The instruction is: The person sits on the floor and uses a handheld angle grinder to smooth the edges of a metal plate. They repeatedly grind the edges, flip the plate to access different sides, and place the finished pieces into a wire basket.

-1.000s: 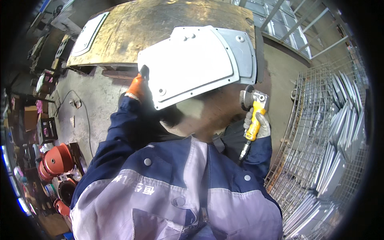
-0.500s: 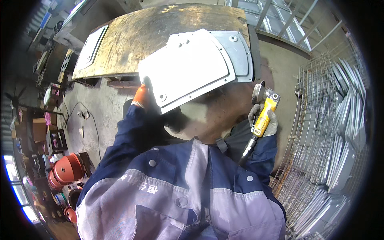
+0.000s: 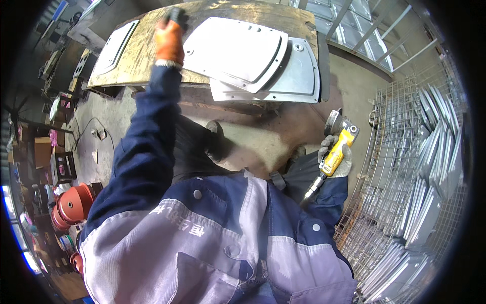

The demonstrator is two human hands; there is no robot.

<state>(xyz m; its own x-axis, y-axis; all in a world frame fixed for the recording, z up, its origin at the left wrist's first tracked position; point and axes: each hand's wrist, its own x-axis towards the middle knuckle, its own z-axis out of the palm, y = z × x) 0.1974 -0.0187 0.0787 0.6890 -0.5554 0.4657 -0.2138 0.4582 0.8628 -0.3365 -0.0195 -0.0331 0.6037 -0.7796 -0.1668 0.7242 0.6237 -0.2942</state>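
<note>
Gripping a yellow grinder [image 3: 335, 154], the right hand [image 3: 346, 161], in a grey glove, has its fingers curled closed around the tool's body. The grinder's round disc [image 3: 332, 121] is at the upper end, and a metal hose fitting [image 3: 315, 186] sticks out below, toward the sleeve. The tool is held over the floor, apart from the table [image 3: 149, 55] and everything on it.

The left hand [image 3: 170, 43], in an orange glove with dark fingers, is stretched out over the table, just beside the left edge of a white metal panel [image 3: 230, 53]. The fingers are blurred and seen from behind, so how far they are open, and whether they touch or hold the panel's edge, I cannot tell.

That panel lies at a slant on top of a second panel [image 3: 301, 76], whose right side and lower edge show from beneath it, at the right end of the table. Small holes run along the rims of both, and each has a ring-shaped fitting near one corner. A third panel [image 3: 109, 53] lies near the table's left end, well apart from the other two.

To the right stands a wire basket [image 3: 377, 175] with many grey panels [image 3: 422, 202] stacked on edge. Reddish pots [image 3: 75, 203] sit at the lower left, and a dark cable [image 3: 112, 142] lies on the floor [image 3: 106, 162].
</note>
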